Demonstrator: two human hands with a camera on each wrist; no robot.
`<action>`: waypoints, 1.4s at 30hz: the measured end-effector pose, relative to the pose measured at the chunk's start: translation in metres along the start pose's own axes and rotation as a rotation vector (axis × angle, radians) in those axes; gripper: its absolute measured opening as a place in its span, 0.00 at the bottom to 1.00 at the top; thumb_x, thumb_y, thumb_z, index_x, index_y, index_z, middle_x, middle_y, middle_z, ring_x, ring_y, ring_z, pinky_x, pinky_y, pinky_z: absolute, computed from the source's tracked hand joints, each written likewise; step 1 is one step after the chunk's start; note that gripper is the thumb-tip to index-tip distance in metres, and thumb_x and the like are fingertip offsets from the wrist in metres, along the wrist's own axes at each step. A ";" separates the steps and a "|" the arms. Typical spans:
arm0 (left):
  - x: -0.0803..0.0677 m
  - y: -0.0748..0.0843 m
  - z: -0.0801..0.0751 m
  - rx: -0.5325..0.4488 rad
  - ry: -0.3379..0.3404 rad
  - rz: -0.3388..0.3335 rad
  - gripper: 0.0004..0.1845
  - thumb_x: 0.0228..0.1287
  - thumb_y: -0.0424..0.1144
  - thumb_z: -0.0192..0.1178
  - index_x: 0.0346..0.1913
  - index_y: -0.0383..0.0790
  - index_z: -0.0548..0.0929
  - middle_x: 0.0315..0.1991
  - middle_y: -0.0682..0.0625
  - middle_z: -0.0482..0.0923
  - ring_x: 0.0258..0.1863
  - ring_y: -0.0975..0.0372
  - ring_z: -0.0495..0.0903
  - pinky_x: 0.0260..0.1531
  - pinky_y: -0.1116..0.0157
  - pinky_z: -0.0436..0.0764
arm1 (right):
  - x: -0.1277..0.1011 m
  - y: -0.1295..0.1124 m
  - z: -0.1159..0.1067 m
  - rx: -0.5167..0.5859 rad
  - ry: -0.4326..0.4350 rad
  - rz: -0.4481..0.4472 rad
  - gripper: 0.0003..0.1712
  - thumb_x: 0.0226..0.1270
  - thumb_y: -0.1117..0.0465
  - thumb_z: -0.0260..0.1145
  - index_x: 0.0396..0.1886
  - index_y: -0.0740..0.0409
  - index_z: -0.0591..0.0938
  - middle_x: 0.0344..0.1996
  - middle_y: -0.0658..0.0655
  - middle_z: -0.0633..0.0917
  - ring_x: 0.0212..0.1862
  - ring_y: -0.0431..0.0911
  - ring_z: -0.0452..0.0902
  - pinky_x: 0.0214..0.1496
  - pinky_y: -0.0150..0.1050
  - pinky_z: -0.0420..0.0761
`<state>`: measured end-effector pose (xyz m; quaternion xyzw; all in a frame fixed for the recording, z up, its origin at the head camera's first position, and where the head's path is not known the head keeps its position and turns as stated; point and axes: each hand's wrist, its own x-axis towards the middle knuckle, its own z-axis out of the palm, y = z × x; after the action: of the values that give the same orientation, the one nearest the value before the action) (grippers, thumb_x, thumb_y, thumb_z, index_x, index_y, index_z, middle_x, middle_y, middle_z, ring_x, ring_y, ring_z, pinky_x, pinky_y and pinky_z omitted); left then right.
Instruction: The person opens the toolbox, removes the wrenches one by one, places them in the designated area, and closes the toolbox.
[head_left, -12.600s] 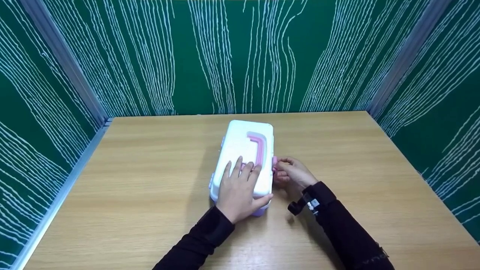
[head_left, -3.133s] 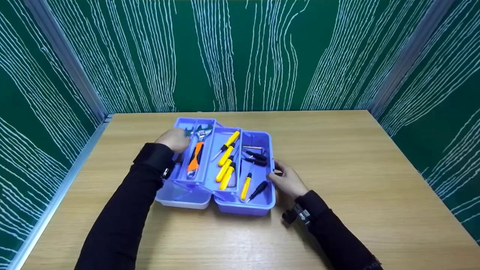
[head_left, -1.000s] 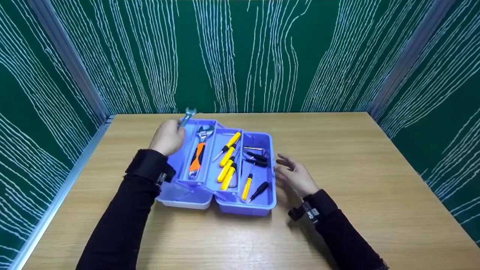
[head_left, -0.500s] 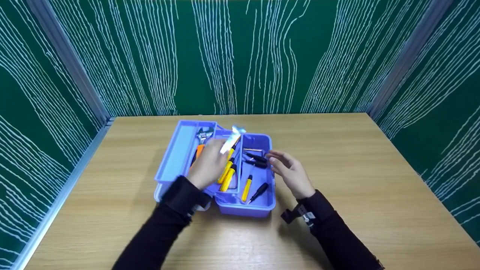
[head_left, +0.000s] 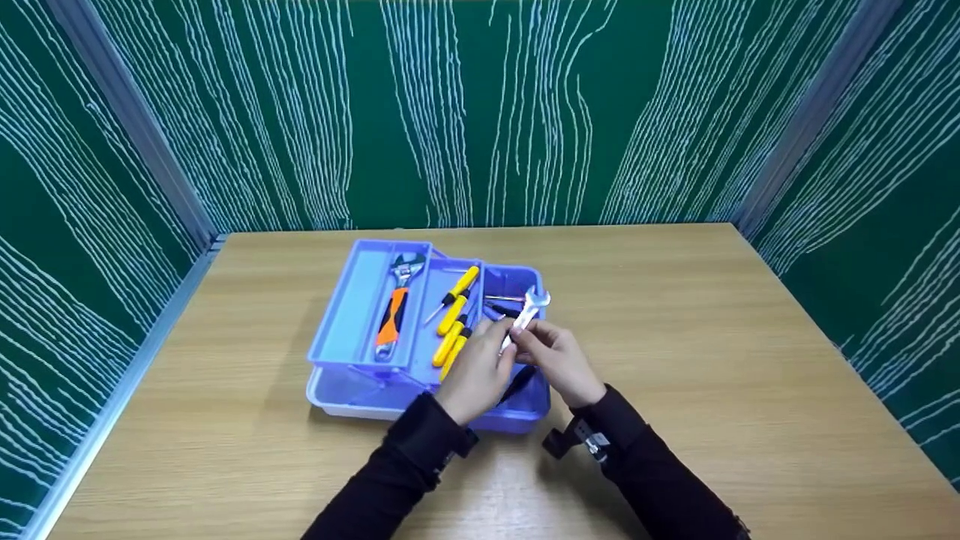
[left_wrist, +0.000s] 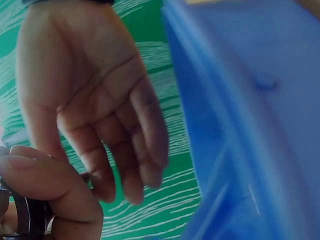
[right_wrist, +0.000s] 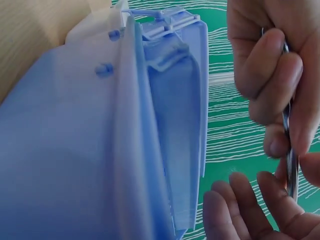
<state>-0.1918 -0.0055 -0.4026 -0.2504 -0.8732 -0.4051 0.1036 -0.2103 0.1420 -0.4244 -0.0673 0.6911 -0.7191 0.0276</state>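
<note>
In the head view a silver wrench point(head_left: 532, 302) is raised over the right part of an opened purple toolbox point(head_left: 517, 425), its open jaw end pointing away. My left hand point(head_left: 474, 377) grips its handle with curled fingers. With thumb and index finger my right hand point(head_left: 564, 361) pinches the same wrench closer to the jaw end. The right wrist view shows the wrench's thin edge point(right_wrist: 293, 175) between the hands, the other right fingers point(right_wrist: 220, 220) stretched out. Much of the handle is hidden in the left hand.
An orange-handled adjustable wrench point(head_left: 392, 315) lies in the left tray point(head_left: 358, 300), beside a bare compartment. Several yellow screwdrivers point(head_left: 454, 311) fill the middle tray. A black-handled screwdriver point(head_left: 517, 385) lies in the deep base. Green walls point(head_left: 480, 112) enclose the wooden table point(head_left: 675, 300).
The toolbox, closed at first, stands open. My left hand has lifted the wrench from the left tray and carried it right; my right hand has left the box's edge and taken hold too.
</note>
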 end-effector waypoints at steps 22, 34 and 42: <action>-0.007 0.000 -0.001 -0.109 -0.058 -0.036 0.22 0.69 0.37 0.54 0.63 0.33 0.75 0.49 0.43 0.82 0.49 0.54 0.81 0.52 0.57 0.78 | 0.000 -0.013 -0.005 -0.032 0.051 0.081 0.11 0.73 0.67 0.53 0.36 0.69 0.79 0.27 0.50 0.83 0.31 0.37 0.79 0.37 0.29 0.81; -0.010 -0.012 -0.058 -0.118 0.038 -0.061 0.19 0.71 0.36 0.55 0.60 0.33 0.78 0.38 0.45 0.82 0.33 0.58 0.79 0.35 0.65 0.81 | 0.013 -0.027 -0.048 -0.005 0.107 0.096 0.13 0.79 0.62 0.45 0.31 0.58 0.70 0.21 0.49 0.74 0.23 0.39 0.74 0.26 0.30 0.77; -0.013 -0.039 -0.106 -0.011 0.226 -0.117 0.17 0.69 0.33 0.57 0.57 0.30 0.79 0.43 0.39 0.81 0.42 0.52 0.80 0.45 0.55 0.80 | 0.024 -0.026 -0.089 -0.132 0.138 0.070 0.13 0.81 0.58 0.40 0.38 0.60 0.67 0.24 0.49 0.72 0.20 0.37 0.70 0.20 0.29 0.72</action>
<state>-0.2038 -0.1124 -0.3643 -0.1524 -0.8667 -0.4410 0.1764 -0.2447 0.2279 -0.4001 0.0047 0.7391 -0.6736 0.0006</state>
